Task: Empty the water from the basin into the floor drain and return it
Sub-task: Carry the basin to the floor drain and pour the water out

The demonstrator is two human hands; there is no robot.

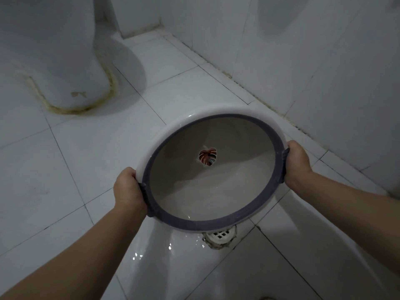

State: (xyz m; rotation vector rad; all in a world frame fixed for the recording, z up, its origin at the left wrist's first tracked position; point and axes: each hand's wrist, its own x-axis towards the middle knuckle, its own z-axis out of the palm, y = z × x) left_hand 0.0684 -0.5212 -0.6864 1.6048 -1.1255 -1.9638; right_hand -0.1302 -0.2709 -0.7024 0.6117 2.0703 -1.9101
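Nearest to where I stood, the two bare forearms reached out and down over the floor (pixel 65 169). A glossy wet patch (pixel 168 250) spread across the tiles just before the floor drain (pixel 220 234), whose white grate showed only in part, its far half covered by the basin's lower edge.

The basin (pixel 194 221) was held in the air right above that drain, tipped so its near rim hung lowest. The left hand (pixel 127 187) gripped the rim at the left handle (pixel 144 191) and the right hand (pixel 297 163) gripped it at the right handle (pixel 284 163), each closed round the edge. A shallow pool of water (pixel 205 195) lay against the near wall inside, below a leaf sticker (pixel 207 156) on the bottom.

By my reckoning the emptying was under way but not finished: the wet tiles suggested some had gone out, the pool was yet to go, and the return of the basin was all to come.

Farther off stood a toilet base (pixel 71 61) with a stained seal, and the tiled wall (pixel 303 50) beyond.

I could not see the fingertips, tucked under the rim, nor any stream at the lip. Where the basin belonged was nowhere in view.
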